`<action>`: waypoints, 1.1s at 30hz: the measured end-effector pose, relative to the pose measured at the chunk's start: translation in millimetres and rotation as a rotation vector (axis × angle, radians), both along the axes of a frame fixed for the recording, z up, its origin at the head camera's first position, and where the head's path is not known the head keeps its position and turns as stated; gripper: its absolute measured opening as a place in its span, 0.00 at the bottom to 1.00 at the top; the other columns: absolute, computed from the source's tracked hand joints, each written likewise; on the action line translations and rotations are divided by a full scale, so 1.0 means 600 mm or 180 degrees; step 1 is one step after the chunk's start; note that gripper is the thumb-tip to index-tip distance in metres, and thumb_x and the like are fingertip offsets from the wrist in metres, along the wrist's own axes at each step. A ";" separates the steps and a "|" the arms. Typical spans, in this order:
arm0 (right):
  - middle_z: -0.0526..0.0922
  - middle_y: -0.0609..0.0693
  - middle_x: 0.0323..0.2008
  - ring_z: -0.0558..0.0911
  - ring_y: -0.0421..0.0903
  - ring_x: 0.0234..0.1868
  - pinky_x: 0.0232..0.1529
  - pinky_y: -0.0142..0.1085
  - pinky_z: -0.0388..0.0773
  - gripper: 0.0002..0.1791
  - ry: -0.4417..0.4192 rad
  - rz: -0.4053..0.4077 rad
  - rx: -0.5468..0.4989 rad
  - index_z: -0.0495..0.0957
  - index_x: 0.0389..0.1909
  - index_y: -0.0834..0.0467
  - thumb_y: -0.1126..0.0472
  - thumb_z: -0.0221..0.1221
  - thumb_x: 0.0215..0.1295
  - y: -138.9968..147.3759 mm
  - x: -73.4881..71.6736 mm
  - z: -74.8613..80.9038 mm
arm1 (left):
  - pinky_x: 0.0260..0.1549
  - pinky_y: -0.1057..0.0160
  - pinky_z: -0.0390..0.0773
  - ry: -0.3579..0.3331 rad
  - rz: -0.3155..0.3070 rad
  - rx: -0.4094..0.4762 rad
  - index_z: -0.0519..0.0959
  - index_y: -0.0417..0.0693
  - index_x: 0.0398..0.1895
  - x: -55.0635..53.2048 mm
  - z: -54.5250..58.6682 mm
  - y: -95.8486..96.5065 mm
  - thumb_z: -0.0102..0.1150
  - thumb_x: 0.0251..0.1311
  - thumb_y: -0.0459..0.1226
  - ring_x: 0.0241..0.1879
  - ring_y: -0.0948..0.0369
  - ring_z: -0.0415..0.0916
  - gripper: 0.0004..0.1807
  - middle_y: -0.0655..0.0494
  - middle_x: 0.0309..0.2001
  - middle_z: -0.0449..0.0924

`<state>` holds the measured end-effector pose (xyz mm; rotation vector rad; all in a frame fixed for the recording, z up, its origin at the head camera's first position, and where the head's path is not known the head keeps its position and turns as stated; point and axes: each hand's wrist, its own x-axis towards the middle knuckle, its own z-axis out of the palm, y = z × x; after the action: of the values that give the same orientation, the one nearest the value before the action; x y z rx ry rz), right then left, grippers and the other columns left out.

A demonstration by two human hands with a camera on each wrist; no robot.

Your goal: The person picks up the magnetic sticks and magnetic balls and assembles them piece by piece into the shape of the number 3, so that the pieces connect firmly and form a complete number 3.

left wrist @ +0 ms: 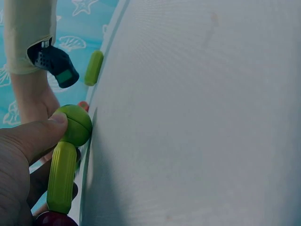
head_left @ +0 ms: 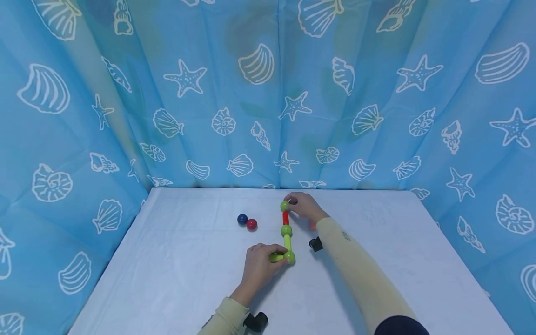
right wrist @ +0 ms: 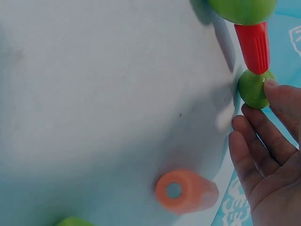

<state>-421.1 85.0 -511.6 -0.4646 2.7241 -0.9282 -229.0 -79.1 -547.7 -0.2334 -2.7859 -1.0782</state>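
A chain of toy building pieces runs away from me across the table. At its far end, my right hand (head_left: 307, 207) pinches a green ball (head_left: 284, 206) between thumb and fingers. A red rod (head_left: 285, 218) links it to a middle green ball (head_left: 286, 231), and a yellow-green rod (head_left: 287, 242) leads to the near green ball (head_left: 289, 257). My left hand (head_left: 260, 265) grips that near ball, thumb on it, with fingers behind a side rod (left wrist: 61, 176). Below that rod a dark red ball (left wrist: 55, 219) shows; whether they are joined I cannot tell.
A navy ball (head_left: 242, 219) and a red ball (head_left: 251, 224) lie left of the chain on the white table (head_left: 188, 270). An orange piece with a hole (right wrist: 186, 190) lies near my right wrist. Another green rod (left wrist: 94, 68) stands beyond. A shell-print curtain (head_left: 259, 116) hangs behind.
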 end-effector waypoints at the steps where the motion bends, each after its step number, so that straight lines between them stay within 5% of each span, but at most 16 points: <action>1: 0.84 0.51 0.52 0.80 0.50 0.54 0.60 0.47 0.76 0.16 -0.0013 -0.0006 -0.0011 0.81 0.56 0.51 0.57 0.64 0.70 0.001 0.000 -0.001 | 0.56 0.45 0.69 -0.0001 -0.0002 0.0009 0.88 0.63 0.44 0.000 0.000 0.000 0.75 0.55 0.48 0.41 0.64 0.75 0.13 0.70 0.39 0.87; 33: 0.83 0.52 0.55 0.78 0.54 0.60 0.63 0.53 0.73 0.15 -0.0012 -0.0201 -0.0187 0.80 0.57 0.44 0.53 0.63 0.71 0.008 0.026 -0.016 | 0.55 0.47 0.69 -0.0038 0.0006 0.0063 0.88 0.62 0.45 0.001 0.001 0.003 0.76 0.55 0.47 0.40 0.64 0.73 0.14 0.71 0.39 0.86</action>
<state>-405.3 89.6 -521.4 -0.3892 2.7288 -1.0264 -228.1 -77.3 -547.4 -0.2229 -2.7840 -1.1096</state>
